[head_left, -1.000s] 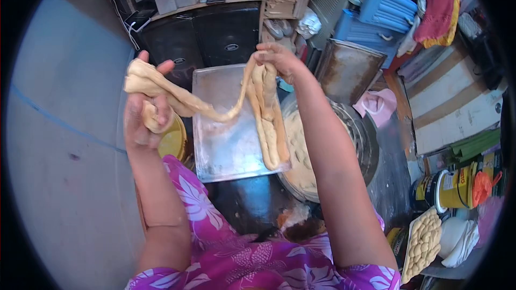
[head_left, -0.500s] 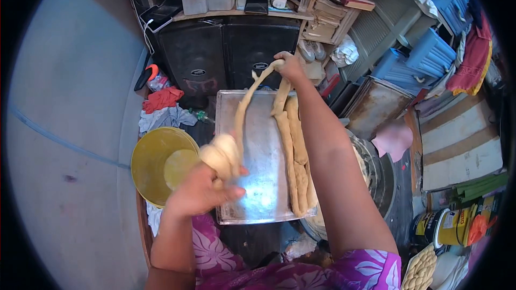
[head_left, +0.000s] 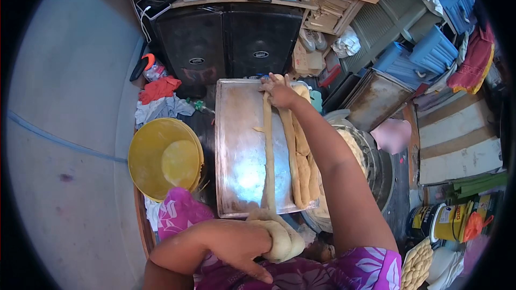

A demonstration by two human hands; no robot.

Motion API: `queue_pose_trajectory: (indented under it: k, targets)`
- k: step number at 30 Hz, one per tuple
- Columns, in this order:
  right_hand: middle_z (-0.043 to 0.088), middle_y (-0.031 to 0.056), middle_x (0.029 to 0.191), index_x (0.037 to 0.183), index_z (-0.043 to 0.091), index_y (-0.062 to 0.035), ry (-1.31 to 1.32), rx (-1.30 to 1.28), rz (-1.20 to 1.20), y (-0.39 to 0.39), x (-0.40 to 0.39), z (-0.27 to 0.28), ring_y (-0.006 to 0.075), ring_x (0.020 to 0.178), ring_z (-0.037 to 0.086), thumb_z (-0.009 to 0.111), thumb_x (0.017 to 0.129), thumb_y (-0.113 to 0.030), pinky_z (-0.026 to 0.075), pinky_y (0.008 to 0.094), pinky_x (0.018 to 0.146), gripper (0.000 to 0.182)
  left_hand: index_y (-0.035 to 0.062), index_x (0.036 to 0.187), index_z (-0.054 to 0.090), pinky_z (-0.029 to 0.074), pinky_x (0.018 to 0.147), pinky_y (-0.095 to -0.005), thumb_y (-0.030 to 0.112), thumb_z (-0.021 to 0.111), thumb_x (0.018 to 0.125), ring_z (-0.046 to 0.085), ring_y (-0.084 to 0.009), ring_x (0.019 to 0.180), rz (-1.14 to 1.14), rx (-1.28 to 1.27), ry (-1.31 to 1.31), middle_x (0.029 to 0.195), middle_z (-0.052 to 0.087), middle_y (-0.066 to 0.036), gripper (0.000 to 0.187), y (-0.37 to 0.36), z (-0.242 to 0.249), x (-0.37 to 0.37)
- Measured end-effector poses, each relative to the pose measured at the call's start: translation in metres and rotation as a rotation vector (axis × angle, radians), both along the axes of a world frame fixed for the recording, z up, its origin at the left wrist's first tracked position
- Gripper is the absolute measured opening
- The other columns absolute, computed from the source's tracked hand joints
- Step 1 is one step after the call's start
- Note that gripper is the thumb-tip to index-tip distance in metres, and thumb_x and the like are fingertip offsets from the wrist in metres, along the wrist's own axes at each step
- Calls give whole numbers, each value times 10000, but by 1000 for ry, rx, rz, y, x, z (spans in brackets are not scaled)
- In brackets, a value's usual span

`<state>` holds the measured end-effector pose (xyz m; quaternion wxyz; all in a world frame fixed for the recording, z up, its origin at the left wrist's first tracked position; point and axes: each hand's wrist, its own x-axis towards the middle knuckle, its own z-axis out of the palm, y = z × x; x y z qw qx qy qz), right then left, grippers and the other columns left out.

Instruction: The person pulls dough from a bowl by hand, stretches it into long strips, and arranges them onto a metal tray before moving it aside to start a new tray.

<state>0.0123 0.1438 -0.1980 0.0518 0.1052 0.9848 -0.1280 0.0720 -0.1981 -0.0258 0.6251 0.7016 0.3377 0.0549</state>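
Observation:
A long strip of dough runs along the metal tray, from the far edge to the near one. My right hand grips its far end at the tray's far edge, fingers bent over it. At the near edge my left hand is closed on a thick, folded lump of dough, to which the strip leads. Its thumb points down and the other fingers are partly hidden. Several dough strips lie side by side along the tray's right side, partly behind my right forearm.
Left of the tray stands a yellow bucket. A large round basin holding a pale mass is at the right, partly under my arm. Black speakers stand beyond the tray. Paint cans and a woven mat are at the lower right.
My right hand has lowered the strip's far end onto the tray. My left hand has moved toward my body and right with the dough lump, and the strip now lies straight.

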Motion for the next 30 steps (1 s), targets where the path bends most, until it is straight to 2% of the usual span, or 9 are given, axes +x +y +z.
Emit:
queue_pose_trajectory:
  k: [3,5,7,10,15,17,19,22,30]
  targets:
    - [246,64,1458,1274,480,-173,-59,134,-116,-51,20,11,288,1372,105,481,843,-299,-11,643,1024,449,-48,897,572,448,732,-370,486,608,758,576,-326,839,205,475,-175,820,583,-198,553,-4,-22,23]
    - [192,64,1476,1315,428,-145,-25,251,-154,-78,40,2,285,1372,104,431,866,-348,-10,623,1037,493,-54,878,582,448,719,-395,479,613,760,581,-344,789,230,492,-195,770,587,-204,547,2,-22,34]
    - [179,56,1480,1344,383,-114,19,256,-159,-85,59,-6,273,1373,96,449,861,-361,-11,626,1035,546,-60,878,585,446,742,-413,469,613,765,583,-354,798,-36,49,124,798,592,-224,542,15,3,33]
    - [194,96,1471,1337,390,-110,33,467,-175,-97,94,-6,301,1360,139,477,853,-354,58,554,1075,549,-19,883,609,439,766,-412,429,576,805,575,-345,836,153,174,151,821,596,-212,455,13,-20,38]
    - [510,130,1227,1295,426,-67,146,-1471,-302,-167,198,-7,212,1163,434,377,945,-390,318,321,1001,480,21,899,629,427,804,-416,300,546,847,555,-375,882,703,373,303,910,595,-230,295,33,-61,17]
    - [458,148,1292,1306,407,-58,52,-930,-148,-184,236,-8,280,1256,362,323,934,-465,112,417,1096,558,-2,943,610,424,795,-421,285,545,845,553,-381,865,744,148,468,953,579,-255,310,49,-61,-6]
    - [456,136,1298,1314,391,-68,159,-860,-238,-201,260,-9,295,1294,301,375,899,-504,17,498,1085,602,-16,925,607,432,761,-392,265,560,839,573,-307,815,786,172,629,936,602,-219,298,66,-78,-38]
    - [481,117,1272,1318,390,-82,130,-328,-230,-220,279,13,272,1310,280,467,846,-524,15,572,1054,651,-8,931,597,430,742,-344,270,534,870,556,-238,824,1173,315,311,878,602,-135,291,94,-89,-86]
    - [541,68,1142,1194,523,-98,245,-256,-334,-232,285,-15,263,1271,336,654,730,-332,72,622,1021,536,17,982,577,451,671,-263,272,486,922,572,-138,729,1869,757,-142,828,598,-65,277,186,-26,-135]
